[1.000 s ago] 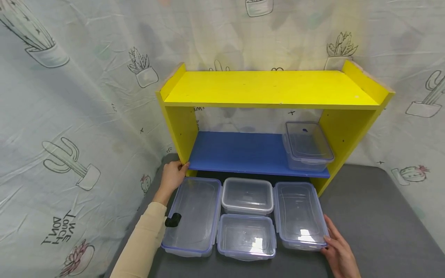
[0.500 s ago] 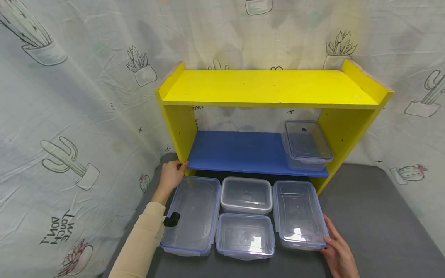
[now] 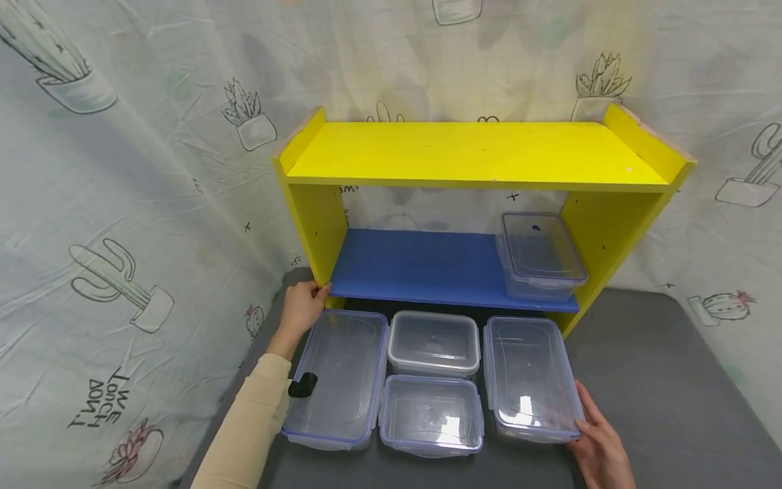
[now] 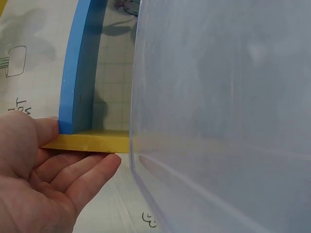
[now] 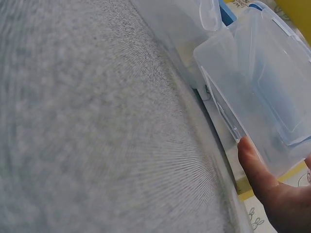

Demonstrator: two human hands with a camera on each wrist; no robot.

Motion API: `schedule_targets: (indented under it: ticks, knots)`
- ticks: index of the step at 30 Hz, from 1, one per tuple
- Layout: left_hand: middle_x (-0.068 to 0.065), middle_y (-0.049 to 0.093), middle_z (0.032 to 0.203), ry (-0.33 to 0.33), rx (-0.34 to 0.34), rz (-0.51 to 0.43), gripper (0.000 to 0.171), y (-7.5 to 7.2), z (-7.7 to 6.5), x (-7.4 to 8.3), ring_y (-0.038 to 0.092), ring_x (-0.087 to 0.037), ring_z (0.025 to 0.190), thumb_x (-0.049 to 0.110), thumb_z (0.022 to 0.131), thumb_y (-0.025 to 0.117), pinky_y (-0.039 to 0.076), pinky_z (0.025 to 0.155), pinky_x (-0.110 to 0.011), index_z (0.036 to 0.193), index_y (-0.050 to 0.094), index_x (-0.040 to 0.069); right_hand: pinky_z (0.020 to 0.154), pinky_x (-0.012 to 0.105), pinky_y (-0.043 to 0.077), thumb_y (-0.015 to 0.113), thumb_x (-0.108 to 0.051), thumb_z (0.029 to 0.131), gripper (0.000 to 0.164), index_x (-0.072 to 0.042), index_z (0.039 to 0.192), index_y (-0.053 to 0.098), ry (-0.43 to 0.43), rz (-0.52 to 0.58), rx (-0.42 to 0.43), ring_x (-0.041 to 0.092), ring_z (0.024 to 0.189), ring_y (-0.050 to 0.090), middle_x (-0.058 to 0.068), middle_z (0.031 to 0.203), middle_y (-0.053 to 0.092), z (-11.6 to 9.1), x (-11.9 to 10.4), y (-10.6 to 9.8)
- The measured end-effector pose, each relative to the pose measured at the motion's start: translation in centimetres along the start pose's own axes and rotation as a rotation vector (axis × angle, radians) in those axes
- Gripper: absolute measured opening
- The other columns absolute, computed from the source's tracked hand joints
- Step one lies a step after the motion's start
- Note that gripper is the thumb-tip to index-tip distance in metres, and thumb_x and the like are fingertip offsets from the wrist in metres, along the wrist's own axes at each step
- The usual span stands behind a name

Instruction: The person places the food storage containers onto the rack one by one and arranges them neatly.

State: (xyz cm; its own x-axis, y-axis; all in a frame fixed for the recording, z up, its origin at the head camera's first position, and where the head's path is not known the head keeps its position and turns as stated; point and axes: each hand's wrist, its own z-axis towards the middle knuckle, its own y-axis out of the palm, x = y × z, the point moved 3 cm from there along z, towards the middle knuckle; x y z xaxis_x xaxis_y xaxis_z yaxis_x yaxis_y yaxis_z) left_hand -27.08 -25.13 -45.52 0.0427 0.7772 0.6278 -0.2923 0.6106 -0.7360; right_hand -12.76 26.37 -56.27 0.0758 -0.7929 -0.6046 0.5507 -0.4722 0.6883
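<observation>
R hand (image 3: 599, 438), lower R of frame, grips the near R corner of a clear container (image 3: 530, 373) just R of ctr.; L hand (image 3: 301, 311), L of ctr., pinches the yellow shelf unit (image 3: 476, 155) by its front edge. Best approach, prob.: brace L, nudge R gently, keep lid level, sq. w/ small container (image 3: 430, 415), bottom ctr.

Right-hand box (image 3: 528, 370) is showing clear, smooth plastic, catching glossy glare on top. Yellow shelf unit (image 3: 464, 151) and blue board (image 3: 421, 265) are looking smooth, painted. Tabletop (image 3: 635, 353) is reading matt, grainy close up. Backdrop (image 3: 183, 163) is hanging as creased cloth.
</observation>
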Motion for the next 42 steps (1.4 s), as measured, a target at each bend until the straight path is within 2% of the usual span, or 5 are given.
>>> schedule_targets:
  ticks: [5,10,18,23,42]
  knots:
    - [-0.011,0.06,0.06,-0.004,0.0,0.002,0.034,0.0,0.1,-0.2,0.046,-0.017,0.046,0.027,0.098,0.058,0.036,0.044,-0.028,0.086,0.069,-0.002,0.102,0.03,0.047,0.005,0.01,0.097,0.066,-0.014,0.154,0.028,-0.038,-0.062,0.014,0.015,0.133,0.05,-0.003,0.153,0.042,0.0,-0.2,0.4]
    - [-0.011,0.06,0.061,-0.001,0.005,0.003,0.034,0.1,0.2,-0.3,0.046,-0.017,0.046,0.027,0.098,0.058,0.036,0.044,-0.028,0.086,0.07,-0.002,0.104,0.033,0.046,0.003,0.01,0.096,0.066,-0.012,0.155,0.025,-0.061,-0.001,0.004,0.021,0.134,0.05,-0.001,0.155,0.039,0.0,-0.5,0.9]
    - [-0.012,0.062,0.062,0.003,0.008,0.013,0.033,0.2,0.2,-0.5,0.047,-0.017,0.046,0.027,0.098,0.059,0.037,0.044,-0.028,0.087,0.07,-0.002,0.11,0.039,0.041,-0.002,0.014,0.091,0.069,-0.006,0.156,0.008,-0.099,0.081,-0.125,0.037,0.137,0.043,0.008,0.16,0.029,0.2,-0.6,1.7]
    - [-0.012,0.062,0.061,0.016,0.006,0.016,0.034,0.1,0.3,-0.4,0.047,-0.017,0.046,0.027,0.098,0.059,0.037,0.044,-0.028,0.084,0.069,-0.002,0.11,0.046,0.039,-0.001,0.012,0.093,0.066,-0.008,0.156,0.0,-0.086,0.113,-0.155,0.042,0.138,0.04,0.009,0.162,0.024,0.3,-0.7,2.1]
    - [-0.014,0.065,0.066,0.009,0.005,0.014,0.034,0.0,0.1,0.0,0.05,-0.017,0.048,0.027,0.098,0.059,0.039,0.045,-0.028,0.087,0.07,-0.003,0.109,0.05,0.04,0.001,0.012,0.094,0.065,-0.006,0.156,-0.001,-0.129,0.123,-0.151,0.046,0.136,0.041,0.015,0.16,0.027,1.0,-0.8,3.7]
